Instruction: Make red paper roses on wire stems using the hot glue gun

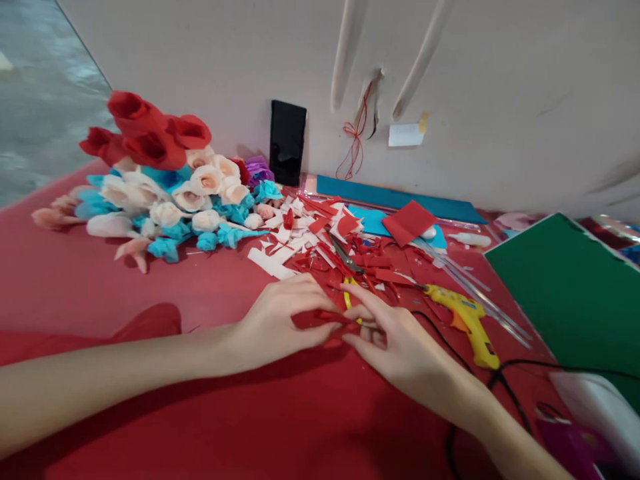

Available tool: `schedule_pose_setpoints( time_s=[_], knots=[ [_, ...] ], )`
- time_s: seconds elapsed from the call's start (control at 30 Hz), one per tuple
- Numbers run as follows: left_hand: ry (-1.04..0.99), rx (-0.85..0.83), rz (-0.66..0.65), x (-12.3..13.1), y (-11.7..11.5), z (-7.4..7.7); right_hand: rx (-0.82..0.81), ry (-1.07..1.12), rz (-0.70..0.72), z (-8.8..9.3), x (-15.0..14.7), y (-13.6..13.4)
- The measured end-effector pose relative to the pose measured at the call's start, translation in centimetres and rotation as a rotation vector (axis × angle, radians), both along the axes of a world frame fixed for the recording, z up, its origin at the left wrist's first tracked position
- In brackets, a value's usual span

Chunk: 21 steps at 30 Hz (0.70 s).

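Near the middle of the view, my left hand [287, 315] curls around a small piece of red paper [313, 319], its thumb below and fingers above. The right end of the same piece is pinched between the thumb and fingers of my right hand [383, 328]. Just beyond my hands lie scissors [347, 260] with a yellow and orange handle, partly hidden by my right hand. Red and white paper scraps [295, 230] are heaped around the blades.
Paper flowers [190, 193] in red, white and blue are piled at the left. A black phone [287, 143] leans on the wall. At the right are a yellow glue gun [467, 320] with a black cable, clear sticks [480, 293] and a green board [575, 293].
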State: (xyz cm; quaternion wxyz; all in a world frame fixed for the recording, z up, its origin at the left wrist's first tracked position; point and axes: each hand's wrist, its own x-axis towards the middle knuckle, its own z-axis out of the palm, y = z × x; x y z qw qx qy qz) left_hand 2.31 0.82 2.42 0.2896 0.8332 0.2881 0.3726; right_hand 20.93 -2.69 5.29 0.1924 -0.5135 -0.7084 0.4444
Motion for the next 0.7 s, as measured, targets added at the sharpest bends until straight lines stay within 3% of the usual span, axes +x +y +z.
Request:
schedule_pose_setpoints(
  time_s=[0.17,0.27,0.4,0.5,0.7],
  knots=[
    [0.064,0.056,0.087,-0.6,0.6,1.2,0.073,0.106,-0.082,0.3,-0.4,0.1],
    [0.037,0.162,0.168,-1.1,1.5,1.6,-0.107,0.296,-0.133,1.2,-0.4,0.2],
    [0.015,0.392,0.121,-1.5,2.3,1.9,-0.437,0.644,-0.078,1.6,-0.4,0.3],
    [0.026,0.467,0.064,-1.6,2.3,2.3,-0.508,0.755,-0.061,1.5,-0.7,0.2],
    [0.040,0.478,0.061,-1.6,1.8,2.8,-0.523,0.773,-0.084,1.3,-0.7,0.2]
  ],
)
